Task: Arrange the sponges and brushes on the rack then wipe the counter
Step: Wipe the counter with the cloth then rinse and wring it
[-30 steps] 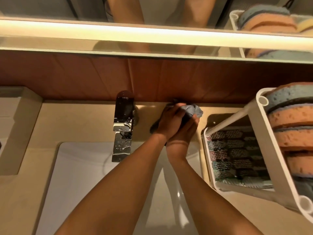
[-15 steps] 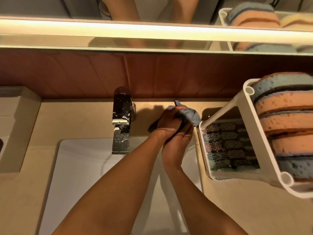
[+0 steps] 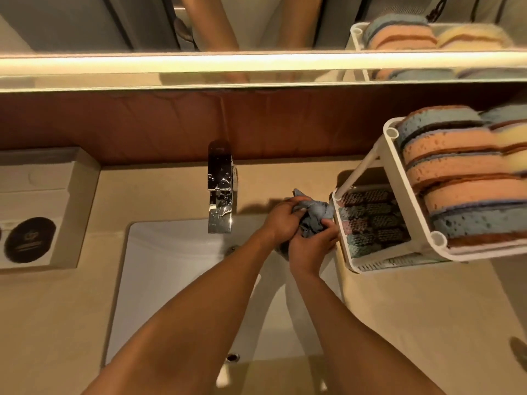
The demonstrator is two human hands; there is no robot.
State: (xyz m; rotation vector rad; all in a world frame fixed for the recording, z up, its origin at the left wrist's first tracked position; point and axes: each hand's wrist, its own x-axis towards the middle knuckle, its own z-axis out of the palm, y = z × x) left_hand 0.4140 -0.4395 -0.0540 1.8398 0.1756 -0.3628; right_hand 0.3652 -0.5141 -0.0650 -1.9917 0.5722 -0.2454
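- One beige box (image 3: pixel 42 206) with a dark round label, left edge, on the counter (image 3: pixel 427 309).
- One wet chrome faucet (image 3: pixel 221 192) over the sink (image 3: pixel 171 266), centre.
- Left hand (image 3: pixel 281 220) and right hand (image 3: pixel 312 246) both clenched on one crumpled grey-blue cloth (image 3: pixel 313 215), right of centre.
- Two-tier rack (image 3: pixel 399 195) just beside the cloth, right.
- Brushes (image 3: pixel 370 218) on the lower tier, count unclear.
- Five sponges (image 3: pixel 456 172) in the front row on top, blue and orange.

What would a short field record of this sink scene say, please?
Hands: left hand and right hand both grip the grey-blue cloth
Location: over the back right corner of the sink, right of the faucet
Upper tier: sponges packed side by side in the white rack
Lower tier: brushes laid in rows
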